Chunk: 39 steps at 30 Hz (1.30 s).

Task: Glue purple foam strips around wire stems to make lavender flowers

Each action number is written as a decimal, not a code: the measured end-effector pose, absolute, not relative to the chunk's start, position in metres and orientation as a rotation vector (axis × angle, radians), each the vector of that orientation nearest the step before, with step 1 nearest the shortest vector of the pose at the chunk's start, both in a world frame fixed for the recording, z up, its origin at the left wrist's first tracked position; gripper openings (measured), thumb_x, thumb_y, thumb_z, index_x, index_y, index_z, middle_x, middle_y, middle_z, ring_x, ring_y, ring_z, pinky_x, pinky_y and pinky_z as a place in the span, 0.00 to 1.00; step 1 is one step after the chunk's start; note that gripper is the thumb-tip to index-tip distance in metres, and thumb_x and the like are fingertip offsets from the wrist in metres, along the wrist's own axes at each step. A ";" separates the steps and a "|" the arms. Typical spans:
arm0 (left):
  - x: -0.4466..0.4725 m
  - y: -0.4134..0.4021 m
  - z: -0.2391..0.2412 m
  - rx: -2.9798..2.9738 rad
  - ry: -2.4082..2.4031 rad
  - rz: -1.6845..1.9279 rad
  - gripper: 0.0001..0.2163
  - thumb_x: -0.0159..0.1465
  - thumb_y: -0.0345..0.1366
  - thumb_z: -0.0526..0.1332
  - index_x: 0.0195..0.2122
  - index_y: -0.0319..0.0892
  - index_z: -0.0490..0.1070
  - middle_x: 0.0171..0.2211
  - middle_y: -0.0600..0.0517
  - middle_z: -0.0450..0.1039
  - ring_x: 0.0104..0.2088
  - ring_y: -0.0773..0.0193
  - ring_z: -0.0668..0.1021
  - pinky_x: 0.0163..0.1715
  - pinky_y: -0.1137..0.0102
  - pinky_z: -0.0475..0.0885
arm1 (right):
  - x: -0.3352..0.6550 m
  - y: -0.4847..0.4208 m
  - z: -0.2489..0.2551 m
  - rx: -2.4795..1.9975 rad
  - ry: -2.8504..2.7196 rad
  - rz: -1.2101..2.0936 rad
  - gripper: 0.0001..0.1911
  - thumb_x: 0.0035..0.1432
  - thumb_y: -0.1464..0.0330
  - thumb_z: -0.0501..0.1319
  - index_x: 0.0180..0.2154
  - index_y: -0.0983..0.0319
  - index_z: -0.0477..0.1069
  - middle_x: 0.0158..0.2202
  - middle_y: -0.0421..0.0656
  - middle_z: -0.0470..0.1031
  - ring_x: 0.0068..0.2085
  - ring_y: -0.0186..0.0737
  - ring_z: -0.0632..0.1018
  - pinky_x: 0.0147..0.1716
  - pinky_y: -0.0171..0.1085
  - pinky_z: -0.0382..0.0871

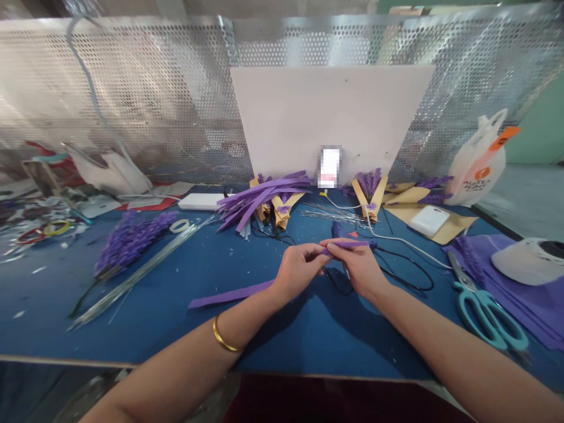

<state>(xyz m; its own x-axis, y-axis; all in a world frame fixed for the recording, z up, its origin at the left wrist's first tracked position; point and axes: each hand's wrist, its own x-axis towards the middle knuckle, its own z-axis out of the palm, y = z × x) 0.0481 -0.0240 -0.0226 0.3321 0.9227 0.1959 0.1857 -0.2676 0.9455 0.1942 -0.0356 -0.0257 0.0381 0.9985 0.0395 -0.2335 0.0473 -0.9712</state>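
Note:
Over the middle of the blue table, my left hand (297, 267) and my right hand (356, 264) meet with fingertips closed on a narrow purple strip (352, 244). Its short end lies across my right fingers. Another length of purple strip (231, 295) reaches out left from beneath my left wrist; whether it joins the held part is hidden by the hand. Just behind my hands lies a blue tool with a black cord, apparently a glue gun (337, 228), mostly covered by them. Further back, a pile of cut purple strips (264, 198) rests over paper-wrapped bunches.
Purple lavender-like stems (132, 241) and thin wires (154, 258) lie at left. At right are teal-handled scissors (489, 311), purple sheets (537, 311), a white roll (529, 258) and a white plastic bag (478, 164). A lit phone (329, 167) leans on the white board (326, 111).

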 end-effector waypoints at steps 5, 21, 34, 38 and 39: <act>0.049 -0.026 -0.019 1.693 1.037 1.021 0.08 0.58 0.38 0.61 0.27 0.39 0.75 0.20 0.55 0.71 0.19 0.71 0.70 0.22 0.75 0.64 | 0.201 -0.030 -0.022 -1.050 -0.969 1.122 0.09 0.44 0.62 0.69 0.27 0.61 0.79 0.26 0.42 0.78 0.30 0.37 0.74 0.35 0.38 0.68; 0.047 -0.024 -0.022 1.779 1.128 0.999 0.09 0.58 0.38 0.60 0.27 0.40 0.75 0.18 0.56 0.70 0.19 0.70 0.71 0.23 0.76 0.64 | 0.220 -0.019 -0.011 -1.036 -0.898 1.102 0.12 0.45 0.60 0.69 0.26 0.64 0.78 0.27 0.43 0.76 0.29 0.33 0.75 0.30 0.33 0.73; 0.048 -0.023 -0.020 1.598 1.103 0.943 0.08 0.56 0.38 0.62 0.27 0.38 0.75 0.22 0.53 0.74 0.18 0.72 0.70 0.22 0.76 0.65 | 0.231 -0.012 -0.017 -1.202 -1.126 0.870 0.17 0.48 0.55 0.66 0.23 0.64 0.76 0.20 0.41 0.73 0.23 0.33 0.72 0.25 0.32 0.69; 0.049 -0.022 -0.018 1.490 1.067 0.944 0.09 0.55 0.38 0.63 0.27 0.37 0.75 0.23 0.52 0.74 0.17 0.73 0.69 0.19 0.77 0.63 | 0.230 -0.010 -0.014 -1.146 -1.085 0.968 0.24 0.53 0.47 0.58 0.31 0.62 0.78 0.29 0.45 0.78 0.30 0.38 0.76 0.32 0.36 0.71; 0.049 -0.022 -0.017 1.457 1.063 0.957 0.09 0.55 0.39 0.63 0.27 0.37 0.75 0.23 0.52 0.74 0.17 0.73 0.69 0.18 0.77 0.62 | 0.228 -0.010 -0.013 -1.116 -1.038 1.053 0.28 0.54 0.45 0.55 0.34 0.61 0.77 0.33 0.46 0.78 0.33 0.39 0.77 0.34 0.38 0.72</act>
<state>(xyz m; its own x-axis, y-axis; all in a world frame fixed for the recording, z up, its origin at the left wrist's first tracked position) 0.0485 -0.0215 -0.0173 0.2864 0.9579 0.0220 0.1222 -0.0593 0.9907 0.2283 -0.0098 -0.0135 0.1857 0.9775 0.1002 -0.1147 0.1228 -0.9858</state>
